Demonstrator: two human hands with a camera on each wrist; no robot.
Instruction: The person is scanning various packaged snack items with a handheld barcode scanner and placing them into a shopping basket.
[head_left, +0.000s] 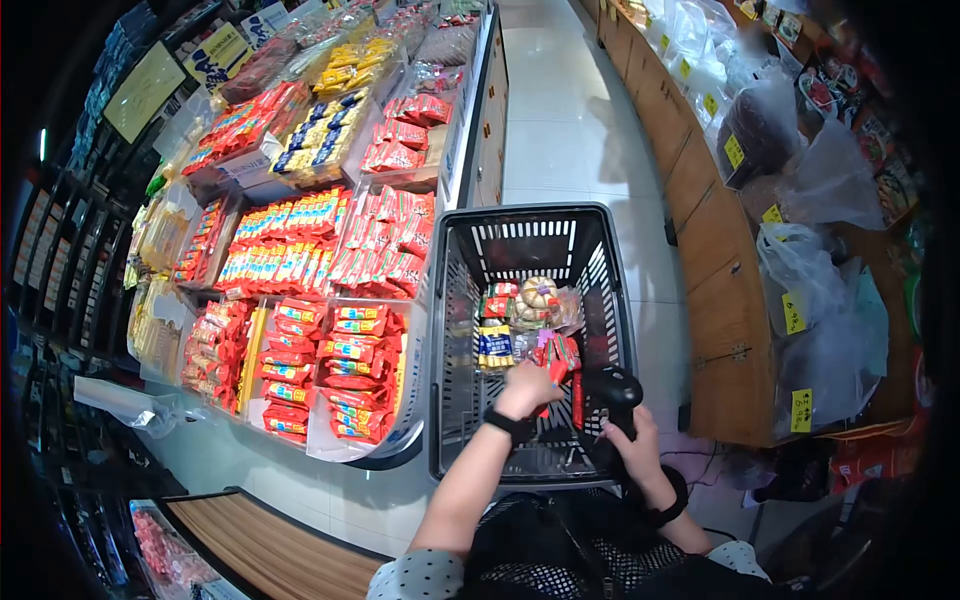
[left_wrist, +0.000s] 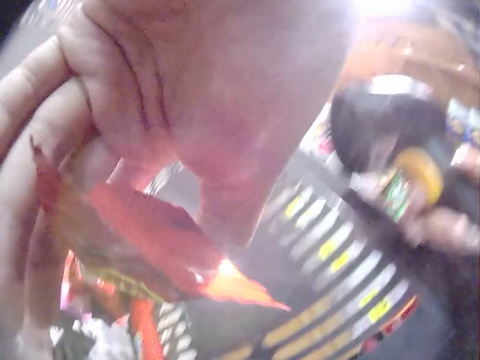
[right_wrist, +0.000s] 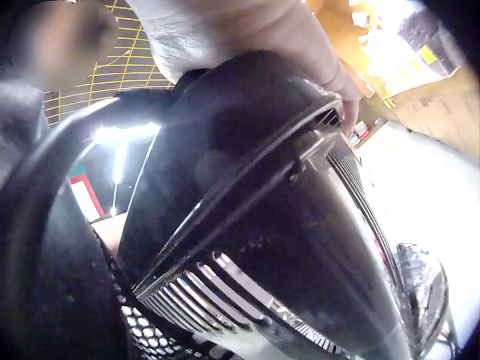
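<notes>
A black shopping basket [head_left: 520, 212] with slotted walls stands in front of the body. My left hand [head_left: 530, 388] reaches down inside it and pinches a red snack packet [left_wrist: 150, 232] between thumb and fingers. More packets lie on the basket's floor: red ones [head_left: 560, 350], a yellow-and-blue pack [head_left: 495, 345] and a round, pale, ribbed item [head_left: 538, 294]. At the basket's near right corner my right hand [head_left: 640, 450] holds the black basket handle [head_left: 612, 388]. In the right wrist view the dark handle and basket wall hide most of its fingers.
To the left, a display stand holds bins of red packets [head_left: 360, 370], yellow-wrapped snacks [head_left: 355, 65] and others. Wooden cabinets [head_left: 715, 270] on the right carry plastic-bagged goods [head_left: 815, 300] with yellow price tags. A tiled aisle [head_left: 550, 120] runs ahead. A wood-topped ledge [head_left: 270, 545] is near left.
</notes>
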